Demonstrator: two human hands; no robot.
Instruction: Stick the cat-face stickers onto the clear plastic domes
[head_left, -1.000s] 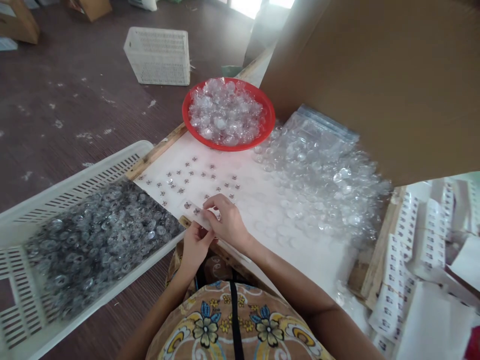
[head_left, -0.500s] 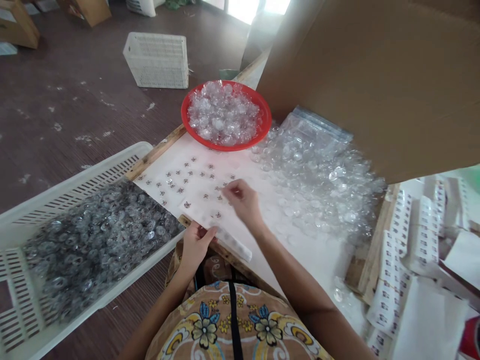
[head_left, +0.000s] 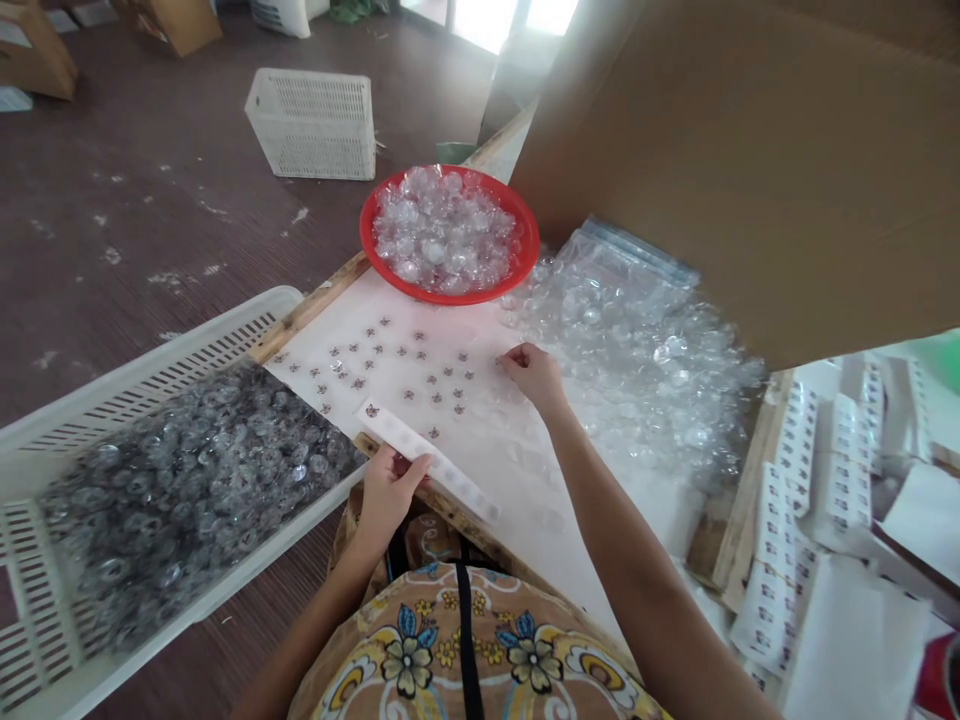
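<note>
The left hand point(head_left: 390, 495) pinches a white strip point(head_left: 454, 480) between thumb and fingers at the near edge of the tabletop point(head_left: 480, 440). The strip's long axis slants from far left to near right; one dark print point(head_left: 373, 410) shows at its far-left end. The right hand point(head_left: 534, 375) is well apart, beyond the strip and to its right, fingertips drawn together; whether they grasp anything, I cannot tell. The left hand is therefore the nearer one, already touching the strip. Small printed marks point(head_left: 409, 395) lie scattered between the strip and the red basin point(head_left: 450, 298). Clear discs point(head_left: 660, 370) spread right of the right hand; a slotted white crate point(head_left: 157, 375) stands at left.
</note>
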